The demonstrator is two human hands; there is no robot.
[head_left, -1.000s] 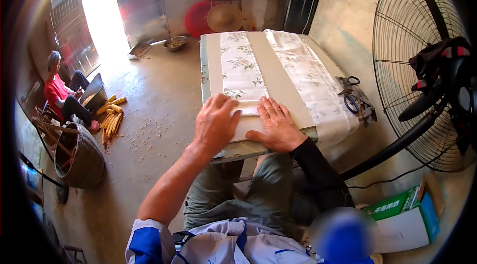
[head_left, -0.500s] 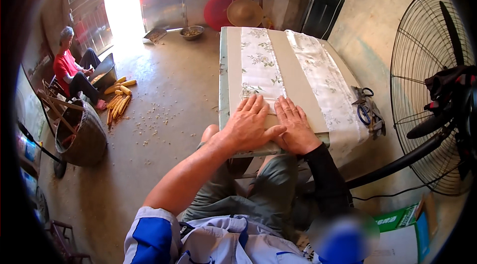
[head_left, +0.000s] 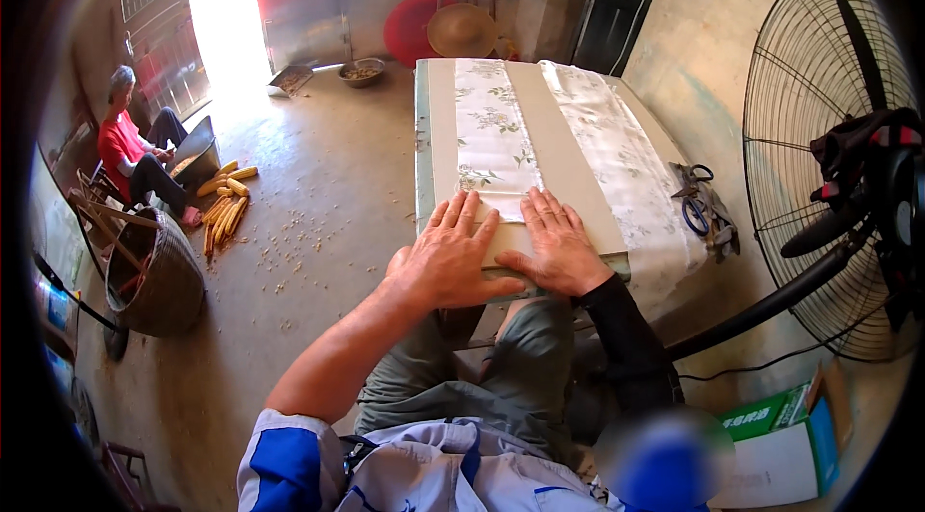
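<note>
A narrow white floral fabric strip (head_left: pixel 489 127) lies lengthwise on a pale board (head_left: pixel 541 117) atop the table (head_left: pixel 422 146), its near end apparently folded under my fingertips. My left hand (head_left: pixel 445 257) rests palm down at that end, fingers spread and stretched out. Beside it, my right hand (head_left: pixel 559 247) also lies flat with fingers out, fingertips on the fold's right part. A second floral cloth (head_left: pixel 602 146) runs along the table's right side and hangs over the near edge. Dark-handled scissors (head_left: pixel 696 204) and greyish cloth lie at the right edge.
A standing fan (head_left: pixel 848 165) stands close on the right, a cardboard box (head_left: pixel 771 454) below it. At left, a person in a red shirt (head_left: pixel 120 146) sits by a bin (head_left: pixel 200 165), corn cobs (head_left: pixel 226 213) and a woven basket (head_left: pixel 154 290). A bowl (head_left: pixel 362 71) lies near the doorway.
My left hand has come down from a curled grip at the fold to lie flat, now slightly left of where it was half a second ago. My right hand stays on the fold.
</note>
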